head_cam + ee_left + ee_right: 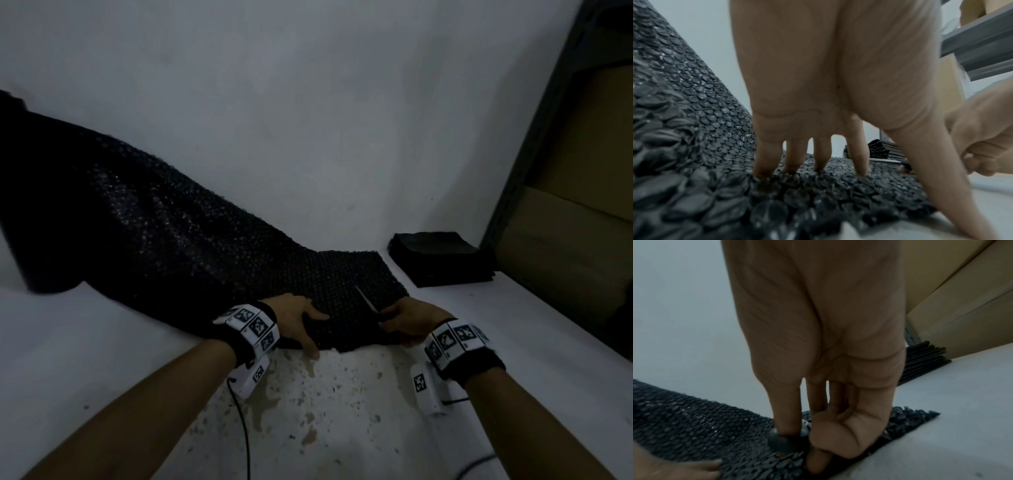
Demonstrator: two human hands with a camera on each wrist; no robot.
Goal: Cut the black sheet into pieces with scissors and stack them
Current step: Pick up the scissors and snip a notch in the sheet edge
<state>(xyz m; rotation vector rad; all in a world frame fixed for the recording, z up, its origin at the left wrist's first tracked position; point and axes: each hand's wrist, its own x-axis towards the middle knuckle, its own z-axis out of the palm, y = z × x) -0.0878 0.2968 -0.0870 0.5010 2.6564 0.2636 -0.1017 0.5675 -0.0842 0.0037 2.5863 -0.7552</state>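
The black sheet (pixel 178 240), a bubbled wrap, runs from a roll at the far left down across the white counter (pixel 513 325) to its cut end by the near edge; the left hand (pixel 297 322) lies on that end with straight, spread fingers pressing it flat and the thumb reaching over the counter's edge; it holds nothing. The right hand (pixel 409 320) is just to the right, fingers curled round the dark handles of the scissors (pixel 368 303), whose blades point away over the sheet; whether the blades are parted cannot be told.

The head view alone shows the whole run of the sheet, the stack of cut pieces (pixel 442 258) on the counter well to the right of the sheet's end, and the speckled floor (pixel 325 411) below; it also shows white bands on both wrists carrying black-and-white square code markers, with no readable words. The left wrist view shows what the head view cannot: four fingertips (pixel 762 168) touching the bubbles, the right hand (pixel 982 142) close by, and the stack (pixel 879 151) from its side as layered sheets. The right wrist view shows a finger through a grey handle loop (pixel 781 443) just above the sheet (pixel 694 426), the thumb bent below, the stack (pixel 925 360) beside brown cardboard boxes (pixel 962 305), and the left hand's fingertips (pixel 713 463) at the sheet's near edge.
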